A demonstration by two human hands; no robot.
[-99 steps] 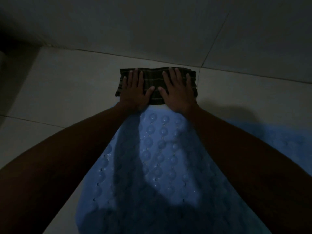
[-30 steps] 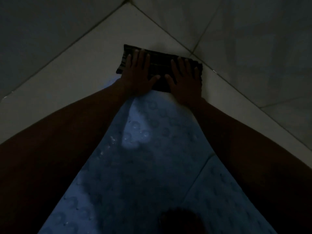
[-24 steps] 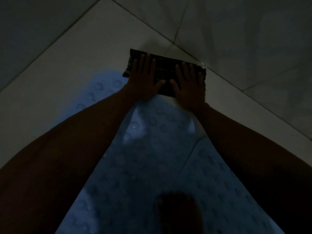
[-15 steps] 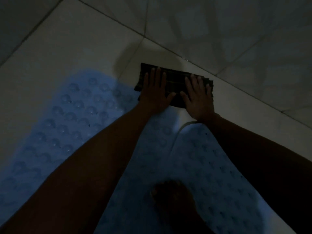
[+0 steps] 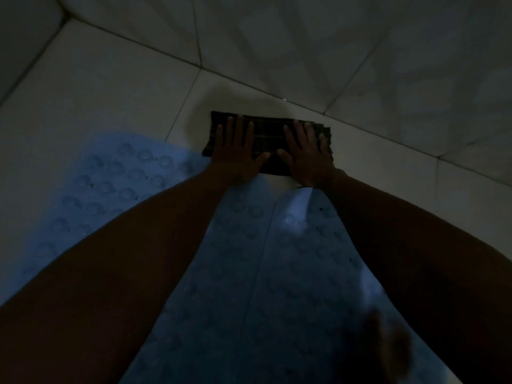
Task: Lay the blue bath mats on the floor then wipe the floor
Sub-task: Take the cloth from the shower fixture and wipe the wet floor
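Two blue bath mats with round bumps lie side by side on the pale tiled floor, one on the left and one on the right, meeting at a seam under my arms. A dark folded cloth lies flat on the floor tile just beyond the mats, close to the wall. My left hand and my right hand both press flat on the cloth, fingers spread, palms down. The near edge of the cloth is hidden under my palms.
The tiled wall rises just behind the cloth, and a second wall meets it in the corner at upper left. Bare floor tile lies left of the cloth. A dark blurred shape, perhaps a foot, rests on the right mat.
The cloth and both hands have slid to the right along the wall, away from the corner. The left mat now shows wide on the left.
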